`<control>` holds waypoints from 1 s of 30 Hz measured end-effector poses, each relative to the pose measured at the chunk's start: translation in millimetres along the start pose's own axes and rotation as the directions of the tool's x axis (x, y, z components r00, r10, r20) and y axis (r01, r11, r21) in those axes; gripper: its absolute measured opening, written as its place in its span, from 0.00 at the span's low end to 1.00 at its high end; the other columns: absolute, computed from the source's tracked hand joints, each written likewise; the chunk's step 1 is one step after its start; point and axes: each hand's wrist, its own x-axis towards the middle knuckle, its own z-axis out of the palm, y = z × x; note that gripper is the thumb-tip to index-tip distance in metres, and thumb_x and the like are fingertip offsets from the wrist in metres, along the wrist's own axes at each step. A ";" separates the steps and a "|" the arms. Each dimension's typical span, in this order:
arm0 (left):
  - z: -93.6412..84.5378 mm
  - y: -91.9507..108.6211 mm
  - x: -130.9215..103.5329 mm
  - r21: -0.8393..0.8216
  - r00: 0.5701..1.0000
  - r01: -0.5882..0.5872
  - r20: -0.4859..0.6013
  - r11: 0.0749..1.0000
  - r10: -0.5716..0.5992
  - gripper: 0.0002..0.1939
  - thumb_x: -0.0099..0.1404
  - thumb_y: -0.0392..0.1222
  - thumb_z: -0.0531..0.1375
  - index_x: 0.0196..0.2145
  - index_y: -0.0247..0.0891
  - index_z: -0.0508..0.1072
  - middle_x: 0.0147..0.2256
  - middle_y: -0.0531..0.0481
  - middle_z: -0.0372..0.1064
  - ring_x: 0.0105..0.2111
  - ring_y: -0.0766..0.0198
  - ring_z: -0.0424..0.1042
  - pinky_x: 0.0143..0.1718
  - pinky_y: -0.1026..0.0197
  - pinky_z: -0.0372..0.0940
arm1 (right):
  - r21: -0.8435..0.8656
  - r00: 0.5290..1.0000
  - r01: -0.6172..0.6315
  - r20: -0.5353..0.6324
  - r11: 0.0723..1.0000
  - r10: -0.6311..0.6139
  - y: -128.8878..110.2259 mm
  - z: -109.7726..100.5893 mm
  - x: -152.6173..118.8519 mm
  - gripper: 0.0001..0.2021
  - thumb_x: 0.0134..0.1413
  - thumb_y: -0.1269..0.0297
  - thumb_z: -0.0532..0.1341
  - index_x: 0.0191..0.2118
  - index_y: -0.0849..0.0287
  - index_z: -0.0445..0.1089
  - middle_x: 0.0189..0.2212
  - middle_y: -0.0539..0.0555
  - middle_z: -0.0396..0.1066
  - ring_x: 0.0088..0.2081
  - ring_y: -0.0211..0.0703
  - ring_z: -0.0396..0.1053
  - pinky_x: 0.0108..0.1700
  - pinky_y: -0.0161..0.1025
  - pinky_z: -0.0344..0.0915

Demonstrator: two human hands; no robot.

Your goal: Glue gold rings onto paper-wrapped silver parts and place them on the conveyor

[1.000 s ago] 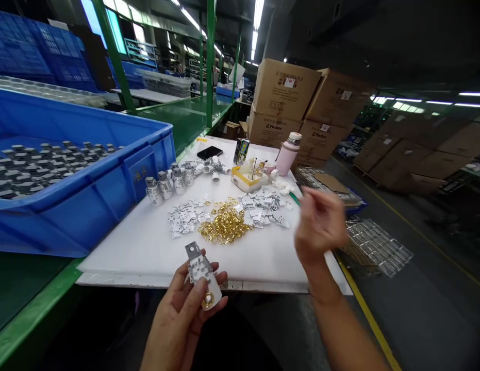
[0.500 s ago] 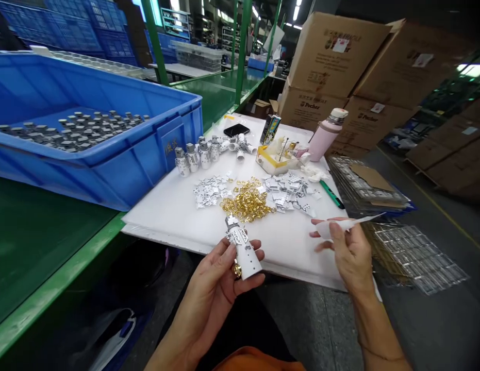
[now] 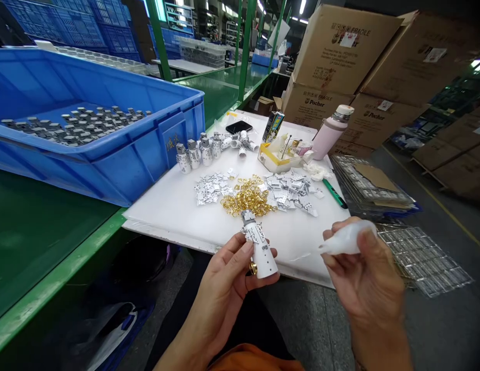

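One white tapered assembly [image 3: 265,262], at the near edge of the surface [image 3: 170,206], gripped between left hand [image 3: 227,282] fingers and thumb, seemingly so its latticed side faces up. One translucent bottle [image 3: 350,238], held in the right hand [image 3: 375,286], nozzle leftward, apparently for aiming. Gold rings [image 3: 248,198], heaped between white pieces [image 3: 292,189], presumably for easy reach.

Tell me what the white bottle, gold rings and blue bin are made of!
White bottle: probably soft plastic, cloudy and translucent. Gold rings: perhaps metal, or gold-coated plastic; they glint. Blue bin: likely hard plastic, glossy, with ribbed walls.
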 end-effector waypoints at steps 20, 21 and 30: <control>5.9 -6.4 -3.4 0.055 0.999 -0.032 0.027 0.998 0.030 0.14 0.66 0.40 0.59 0.49 0.40 0.73 0.44 0.47 0.73 0.39 0.63 0.70 0.37 0.59 0.74 | -0.164 0.963 0.250 -0.057 0.954 -0.262 6.0 12.1 -14.2 0.10 0.55 0.56 0.64 0.32 0.58 0.73 0.20 0.49 0.62 0.20 0.34 0.61 0.18 0.29 0.61; 5.6 -6.5 -3.2 0.054 0.999 -0.031 0.024 0.998 0.030 0.13 0.66 0.40 0.59 0.49 0.40 0.73 0.43 0.47 0.73 0.39 0.63 0.70 0.37 0.59 0.74 | -0.163 0.962 0.257 -0.054 0.953 -0.268 6.2 12.1 -14.4 0.10 0.55 0.56 0.64 0.32 0.58 0.73 0.20 0.49 0.62 0.20 0.35 0.61 0.18 0.29 0.61; 3.4 -8.2 -3.4 0.045 0.999 -0.037 0.016 0.998 0.036 0.13 0.66 0.39 0.59 0.49 0.39 0.72 0.43 0.47 0.73 0.39 0.64 0.70 0.37 0.58 0.74 | -0.197 0.954 0.283 -0.040 0.939 -0.296 5.3 13.5 -15.3 0.09 0.56 0.57 0.63 0.31 0.58 0.73 0.21 0.48 0.60 0.20 0.34 0.58 0.17 0.29 0.57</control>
